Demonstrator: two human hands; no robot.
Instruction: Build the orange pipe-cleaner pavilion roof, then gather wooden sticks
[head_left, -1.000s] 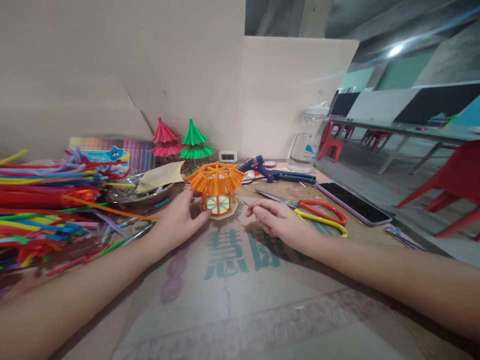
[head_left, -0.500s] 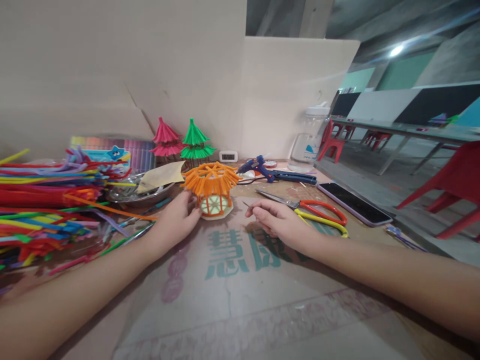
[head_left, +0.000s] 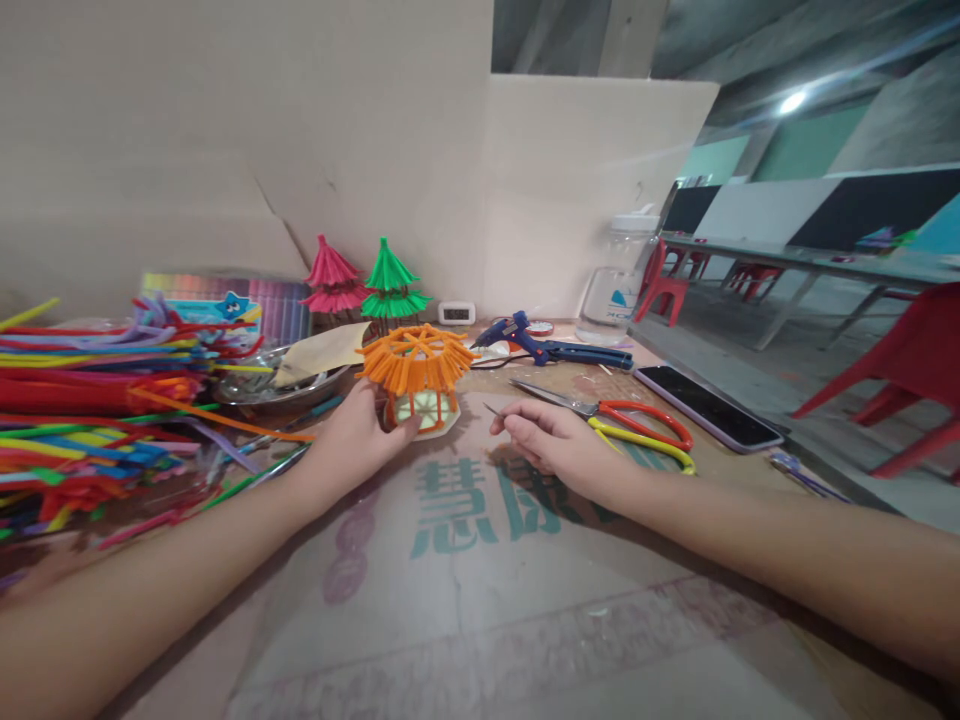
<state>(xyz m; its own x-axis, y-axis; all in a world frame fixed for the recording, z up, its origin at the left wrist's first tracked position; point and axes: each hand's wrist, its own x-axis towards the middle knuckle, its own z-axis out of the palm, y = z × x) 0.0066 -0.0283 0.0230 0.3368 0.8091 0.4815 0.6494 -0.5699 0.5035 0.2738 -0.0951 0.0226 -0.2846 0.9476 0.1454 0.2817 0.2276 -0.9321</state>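
Observation:
My left hand (head_left: 358, 436) grips the base of a small orange pipe-cleaner pavilion (head_left: 415, 368) with a pale round base, tilting it a little. My right hand (head_left: 559, 445) rests on the table to its right, fingers pinched on a thin metal pin or wire whose tip (head_left: 492, 409) points toward the pavilion. Scissors with red and yellow handles (head_left: 626, 424) lie just beyond my right hand.
A heap of coloured pipe cleaners (head_left: 90, 400) covers the left side. A metal dish (head_left: 281, 385), pink (head_left: 332, 275) and green (head_left: 390, 282) paper pavilions, a blue glue gun (head_left: 551, 345), a phone (head_left: 709, 405) and a clear jar (head_left: 616, 285) stand behind. Red chairs (head_left: 911, 365) are at right.
My left hand has drawn the orange pavilion leftward and slightly back, tilting it. My right hand has stayed where it was.

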